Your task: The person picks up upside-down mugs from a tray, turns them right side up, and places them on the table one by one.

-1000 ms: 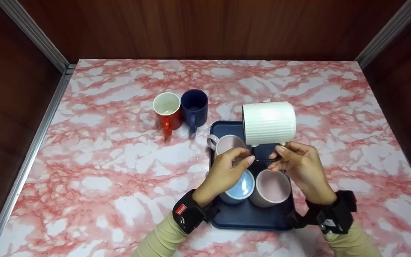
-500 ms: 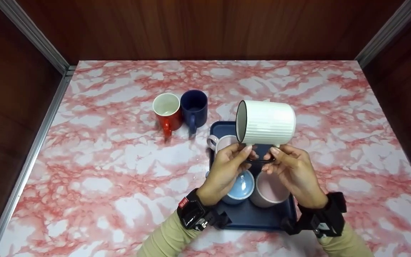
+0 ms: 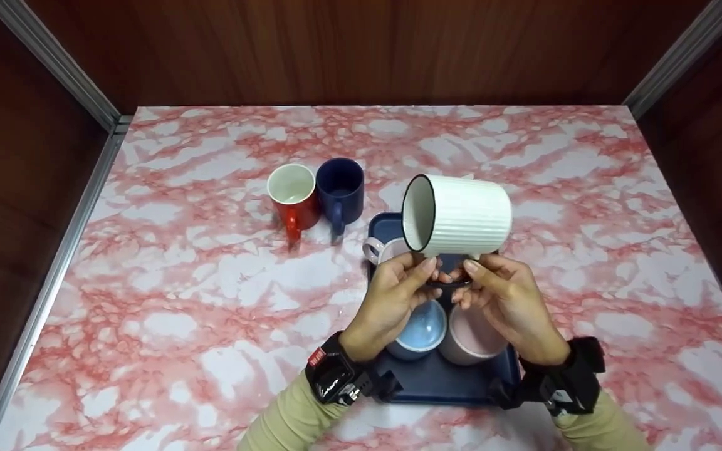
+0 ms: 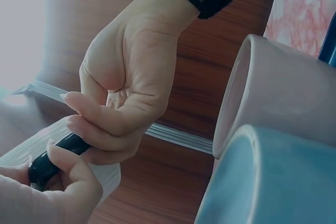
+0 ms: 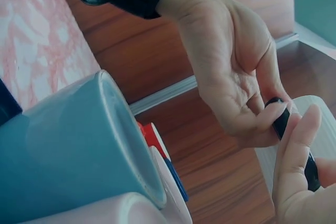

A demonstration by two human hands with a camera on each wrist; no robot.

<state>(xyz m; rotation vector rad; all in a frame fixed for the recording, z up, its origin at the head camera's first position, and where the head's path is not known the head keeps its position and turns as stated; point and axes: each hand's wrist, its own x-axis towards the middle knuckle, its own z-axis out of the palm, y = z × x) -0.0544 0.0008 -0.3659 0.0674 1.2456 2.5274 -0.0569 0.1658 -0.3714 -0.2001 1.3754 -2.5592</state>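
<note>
A white ribbed mug (image 3: pixel 470 216) with a black rim lies sideways in the air above the blue tray (image 3: pixel 442 387), its mouth facing left. My left hand (image 3: pixel 386 304) pinches its black handle near the mouth end. Toward the base end, my right hand (image 3: pixel 514 304) pinches the same handle. Both thumbs and fingers meet on the handle (image 4: pixel 52 163) in the left wrist view. Below the hands, a light blue mug (image 3: pixel 420 332) and a pale pink mug (image 3: pixel 474 338) stand on the tray. Another pale pink mug (image 3: pixel 391 249) is partly hidden behind my left hand.
A red mug (image 3: pixel 298 210) with a white inside and a dark blue mug (image 3: pixel 342 194) stand upright side by side, left of the tray's far end. The table (image 3: pixel 210 313) has a red-and-white marbled top. Brown wood panels (image 3: pixel 361 53) enclose its back and sides.
My left hand has come up to the handle and taken hold of it. The white mug has shifted slightly left and turned, so its black-rimmed mouth shows more.
</note>
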